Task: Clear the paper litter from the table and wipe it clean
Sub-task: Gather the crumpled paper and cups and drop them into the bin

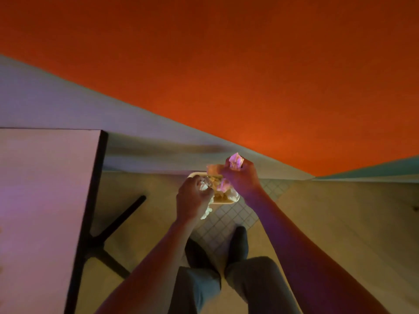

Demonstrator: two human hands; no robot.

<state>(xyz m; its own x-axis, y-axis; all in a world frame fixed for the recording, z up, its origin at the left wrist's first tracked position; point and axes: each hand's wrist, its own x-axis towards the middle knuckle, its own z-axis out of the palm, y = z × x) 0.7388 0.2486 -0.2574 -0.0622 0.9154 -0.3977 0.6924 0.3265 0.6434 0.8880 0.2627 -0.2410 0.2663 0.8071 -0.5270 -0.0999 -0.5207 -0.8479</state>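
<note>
Beside the worktop, over the floor: both hands hold paper litter above a pale bin standing on the tiles by the wall. Left hand curls round a crumpled white wad, part of which hangs below the fist; right hand grips a second wad that juts above the knuckles. Other scraps already lie in the bin. To drop cleanly, each fist should sit squarely over the rim before the fingers loosen, one hand at a time; light paper may drift past the edge. Visible worktop bears no paper; wiping appears not yet begun
</note>
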